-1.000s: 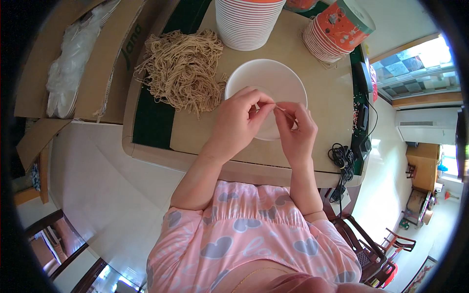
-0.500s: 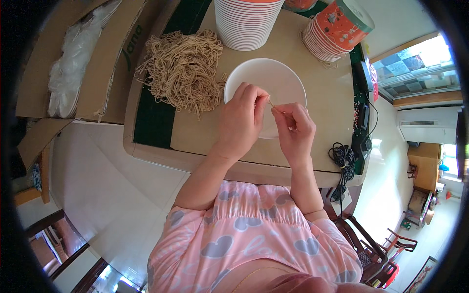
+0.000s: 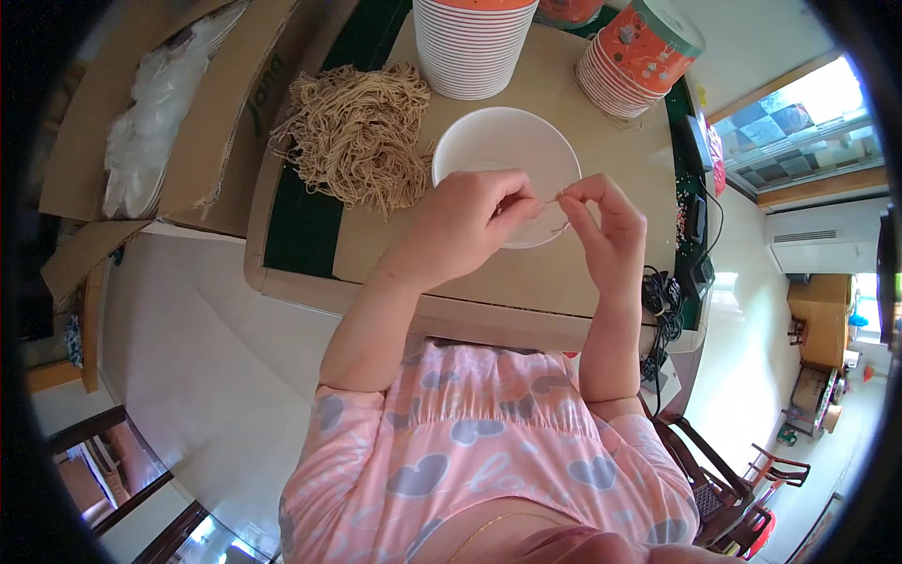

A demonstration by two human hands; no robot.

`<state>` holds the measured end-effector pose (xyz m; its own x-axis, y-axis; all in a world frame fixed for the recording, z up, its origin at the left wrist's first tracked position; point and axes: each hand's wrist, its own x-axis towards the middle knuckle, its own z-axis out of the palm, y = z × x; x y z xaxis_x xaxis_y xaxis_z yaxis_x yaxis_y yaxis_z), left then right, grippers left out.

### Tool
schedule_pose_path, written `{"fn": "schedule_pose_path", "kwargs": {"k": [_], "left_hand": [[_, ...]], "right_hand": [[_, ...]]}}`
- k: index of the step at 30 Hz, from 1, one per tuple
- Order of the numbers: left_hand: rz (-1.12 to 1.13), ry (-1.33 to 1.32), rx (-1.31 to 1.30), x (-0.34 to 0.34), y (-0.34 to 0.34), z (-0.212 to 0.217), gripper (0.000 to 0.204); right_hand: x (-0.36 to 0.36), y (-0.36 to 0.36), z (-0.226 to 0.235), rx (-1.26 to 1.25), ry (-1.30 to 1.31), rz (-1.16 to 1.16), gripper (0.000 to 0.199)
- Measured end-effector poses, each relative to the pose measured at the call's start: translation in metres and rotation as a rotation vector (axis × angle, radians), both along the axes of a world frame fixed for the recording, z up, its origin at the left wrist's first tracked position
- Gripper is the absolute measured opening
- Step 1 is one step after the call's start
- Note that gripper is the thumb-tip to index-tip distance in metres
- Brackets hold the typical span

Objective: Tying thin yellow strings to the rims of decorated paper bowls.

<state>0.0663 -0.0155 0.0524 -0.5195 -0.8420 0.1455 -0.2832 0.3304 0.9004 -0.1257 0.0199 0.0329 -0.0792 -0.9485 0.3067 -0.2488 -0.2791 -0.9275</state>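
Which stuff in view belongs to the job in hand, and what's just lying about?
In the job, apparently:
thin strand pinched by left hand and right hand
white tub by the hands
tan string pile, probably

Likely just lying about:
black cable bundle
dark chair

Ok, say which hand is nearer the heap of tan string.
Left. In view, the left hand is below and right of the heap of tan string, at the near rim of the white bowl; the right hand is farther right, by the bowl's right rim.
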Motion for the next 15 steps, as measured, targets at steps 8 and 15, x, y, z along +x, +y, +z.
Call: {"fn": "schedule_pose_path", "kwargs": {"k": [8,15], "left_hand": [[-0.164,0.278,0.281,-0.019,0.005,0.02,0.014],[-0.177,0.271,0.219,-0.033,0.014,0.028,0.014]], "right_hand": [[-0.008,0.021,-0.007,-0.232,0.143,-0.024,0.016],[-0.013,0.031,-0.006,-0.259,0.041,-0.031,0.016]]}}
